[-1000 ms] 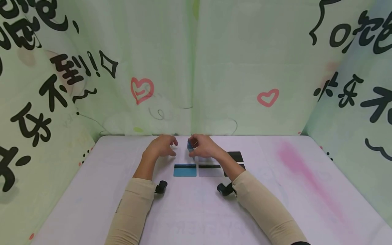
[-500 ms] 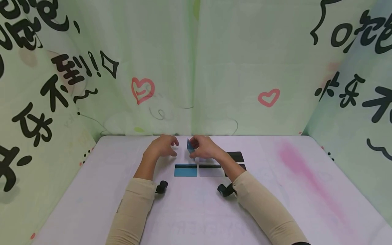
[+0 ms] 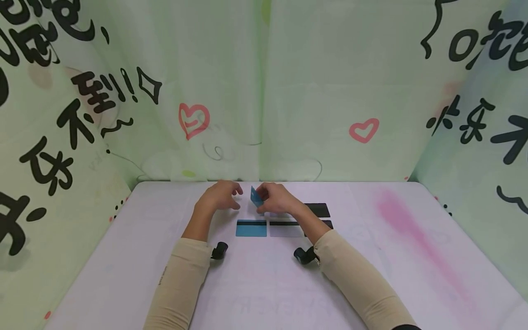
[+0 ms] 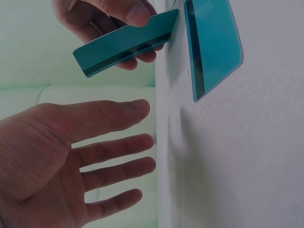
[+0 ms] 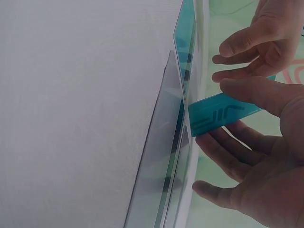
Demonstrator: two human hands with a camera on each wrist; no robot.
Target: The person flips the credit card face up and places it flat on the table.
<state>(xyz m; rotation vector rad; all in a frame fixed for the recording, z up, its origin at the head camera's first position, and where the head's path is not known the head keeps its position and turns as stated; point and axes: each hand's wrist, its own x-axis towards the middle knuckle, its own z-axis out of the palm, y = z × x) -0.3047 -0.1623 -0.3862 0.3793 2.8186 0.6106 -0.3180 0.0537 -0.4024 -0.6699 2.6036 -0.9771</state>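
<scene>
A blue card (image 3: 255, 197) with a dark stripe stands tilted on edge in my right hand (image 3: 277, 198), pinched between thumb and fingers. The left wrist view shows the stripe on this held card (image 4: 128, 45); pale lettering shows on its other face in the right wrist view. To its left, my left hand (image 3: 220, 196) stays apart from the card, fingers extended and spread (image 4: 61, 161). Nearer me, another blue card (image 3: 251, 230) lies flat with its stripe at the far edge. Beside it lies a silver-grey card (image 3: 284, 230), its right end close to my right forearm.
A black card (image 3: 317, 210) lies right of my right wrist, and a second black card (image 3: 327, 223) is mostly hidden under the forearm. Black wrist cameras (image 3: 304, 255) hang by both cuffs. A pale green curtain (image 3: 305, 91) borders the table's (image 3: 264, 284) far edge.
The held blue card's top has tipped a little to the left in my right hand. The left hand keeps its pose, and the flat cards lie as before.
</scene>
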